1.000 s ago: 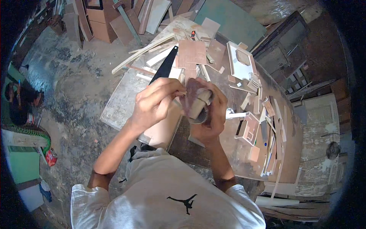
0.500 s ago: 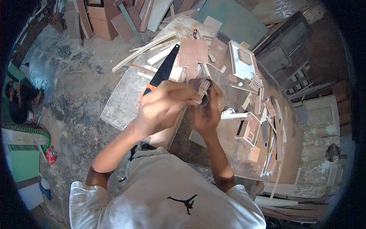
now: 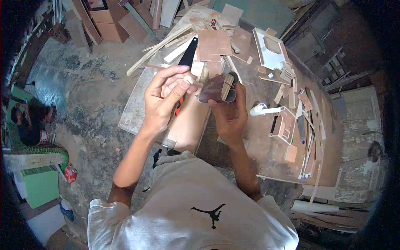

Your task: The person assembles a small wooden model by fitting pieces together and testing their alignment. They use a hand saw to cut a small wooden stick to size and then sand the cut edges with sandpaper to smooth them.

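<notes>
Pinched between the thumb and fingers of my left hand (image 3: 160,102) is a small pale piece of wood (image 3: 188,79). My right hand (image 3: 230,121) grips a curled sheet of dark reddish-brown sandpaper (image 3: 211,89), which is bent around a light wooden block (image 3: 227,86). Both hands are raised over the worktable, a short gap between them. Behind my left hand lies a handsaw (image 3: 189,53) with a black blade and an orange-and-black handle, partly hidden by my fingers. Just beyond the sandpaper are thin brown wood panels (image 3: 213,43).
A small box-like wooden assembly (image 3: 284,126), a white framed panel (image 3: 268,48) and a heap of wood strips (image 3: 310,133) cover the table's right side. Long pale battens (image 3: 160,48) lie at the far left. A person (image 3: 31,121) sits on the floor at far left.
My left hand has drawn back left from the sandpaper, and the small wood piece now shows in its fingers. The sandpaper and block have turned in my right hand. The view has shifted slightly.
</notes>
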A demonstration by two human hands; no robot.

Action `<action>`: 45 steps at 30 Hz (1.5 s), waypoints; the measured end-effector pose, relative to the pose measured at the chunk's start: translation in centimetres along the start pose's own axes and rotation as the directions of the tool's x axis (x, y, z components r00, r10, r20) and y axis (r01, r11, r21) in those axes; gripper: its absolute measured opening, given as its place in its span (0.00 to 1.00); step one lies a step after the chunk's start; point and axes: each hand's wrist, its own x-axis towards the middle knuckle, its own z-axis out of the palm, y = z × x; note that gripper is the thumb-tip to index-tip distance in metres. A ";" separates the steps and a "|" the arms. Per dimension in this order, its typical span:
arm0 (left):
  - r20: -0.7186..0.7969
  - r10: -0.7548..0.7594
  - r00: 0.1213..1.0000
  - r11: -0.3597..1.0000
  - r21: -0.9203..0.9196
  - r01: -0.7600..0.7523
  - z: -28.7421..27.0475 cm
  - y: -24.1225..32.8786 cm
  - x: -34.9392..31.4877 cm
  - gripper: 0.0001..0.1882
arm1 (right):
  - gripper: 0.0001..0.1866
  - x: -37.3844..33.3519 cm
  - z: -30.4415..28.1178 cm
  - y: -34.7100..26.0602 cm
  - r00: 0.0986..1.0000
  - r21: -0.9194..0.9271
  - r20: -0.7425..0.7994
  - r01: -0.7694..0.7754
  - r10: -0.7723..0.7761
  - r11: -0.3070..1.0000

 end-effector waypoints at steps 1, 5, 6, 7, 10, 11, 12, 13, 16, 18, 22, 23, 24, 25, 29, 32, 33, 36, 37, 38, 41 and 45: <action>0.003 0.008 1.000 0.999 -0.046 -0.008 -0.4 -0.5 -0.2 0.14 | 0.38 -0.3 0.3 0.0 1.000 0.035 -0.005 -0.016 0.016 0.999; -0.035 -0.026 0.999 0.990 -0.138 0.021 -0.7 -0.8 -0.7 0.13 | 0.39 -0.5 0.9 -0.4 0.999 -0.049 0.044 -0.009 0.011 0.999; -0.053 -0.035 0.998 0.987 -0.158 0.026 -0.7 -0.8 -0.7 0.13 | 0.39 -0.6 1.1 -0.1 0.999 -0.028 0.040 -0.017 0.018 0.999; -0.059 -0.036 0.998 0.988 -0.153 0.026 -0.7 -0.8 -0.8 0.13 | 0.39 -0.7 1.2 0.0 0.999 -0.009 0.039 -0.024 0.024 1.000; -0.070 -0.027 0.997 0.989 -0.145 0.017 -0.7 -0.9 -1.0 0.12 | 0.39 -0.9 1.5 -0.1 0.998 -0.004 0.046 -0.039 0.039 0.999; -0.068 -0.017 0.998 0.989 -0.146 0.007 -0.6 -0.9 -1.0 0.11 | 0.39 -0.9 1.6 -0.3 0.999 0.007 0.033 -0.039 0.039 0.999; -0.066 -0.007 0.998 0.989 -0.147 -0.003 -0.5 -0.8 -1.1 0.10 | 0.39 -0.9 1.8 -0.5 0.999 0.019 0.021 -0.040 0.039 0.999; -0.058 0.014 0.998 0.991 -0.129 -0.021 -0.5 -0.8 -1.1 0.10 | 0.39 -0.9 1.9 -0.6 0.999 0.029 0.008 -0.039 0.039 0.999; -0.047 0.060 0.997 0.996 -0.066 -0.063 -0.4 -0.9 -1.1 0.09 | 0.38 -1.0 1.4 -0.3 0.996 0.025 0.024 -0.086 0.086 0.996; -0.061 0.072 0.996 0.997 -0.013 -0.073 -0.6 -1.0 -1.3 0.10 | 0.38 -1.1 1.3 -1.1 0.988 0.083 0.039 -0.153 0.150 0.985; -0.058 0.043 0.997 0.999 0.013 -0.042 -0.7 -1.0 -1.6 0.12 | 0.36 -1.1 0.9 -1.3 0.986 0.116 0.067 -0.157 0.150 0.981; -0.046 0.064 0.997 0.998 0.024 -0.063 -0.8 -1.1 -1.7 0.12 | 0.36 -1.2 1.0 -1.4 0.986 0.104 0.071 -0.160 0.153 0.982; -0.033 0.085 0.996 0.996 0.035 -0.084 -0.8 -1.2 -1.8 0.12 | 0.36 -1.2 1.1 -1.5 0.985 0.093 0.074 -0.163 0.157 0.982; -0.049 0.087 0.995 0.994 0.072 -0.084 -0.7 -1.3 -1.9 0.11 | 0.35 -1.2 1.2 -1.5 0.984 0.080 0.078 -0.165 0.159 0.983; -0.106 0.082 0.991 0.976 0.208 -0.059 0.2 -1.0 -2.5 0.10 | 0.35 -1.0 1.3 -1.4 0.997 -0.032 0.080 0.023 -0.020 0.999; -0.153 0.082 0.985 0.967 0.250 -0.042 0.6 -1.2 -3.0 0.11 | 0.34 -1.0 1.0 -1.9 0.995 -0.124 0.101 0.032 -0.019 0.992; -0.169 0.084 0.982 0.966 0.255 -0.039 0.7 -1.4 -3.2 0.12 | 0.34 -1.0 1.0 -1.9 0.995 -0.130 0.095 0.018 -0.006 0.991; -0.239 -0.056 0.969 0.976 0.193 0.104 1.6 -0.9 -3.3 0.15 | 0.35 -0.9 0.8 -1.8 0.997 -0.204 0.054 0.060 -0.050 0.977; -0.219 -0.028 0.975 0.981 0.182 0.069 1.6 -1.2 -3.4 0.14 | 0.35 -0.8 0.7 -1.9 0.996 -0.240 0.039 0.089 -0.081 0.967; -0.198 0.000 0.980 0.985 0.169 0.034 1.6 -1.5 -3.5 0.14 | 0.35 -0.8 0.7 -1.8 0.996 -0.204 0.032 0.082 -0.077 0.975; -0.153 0.020 0.988 0.986 0.164 0.005 1.9 -2.0 -3.7 0.13 | 0.35 -1.0 0.6 -1.4 0.998 -0.112 -0.006 0.055 -0.056 0.992; -0.053 0.006 0.999 0.932 0.363 0.014 0.8 -2.5 -4.0 0.13 | 0.33 -1.2 0.0 -0.9 0.999 -0.129 -0.005 0.030 -0.031 0.991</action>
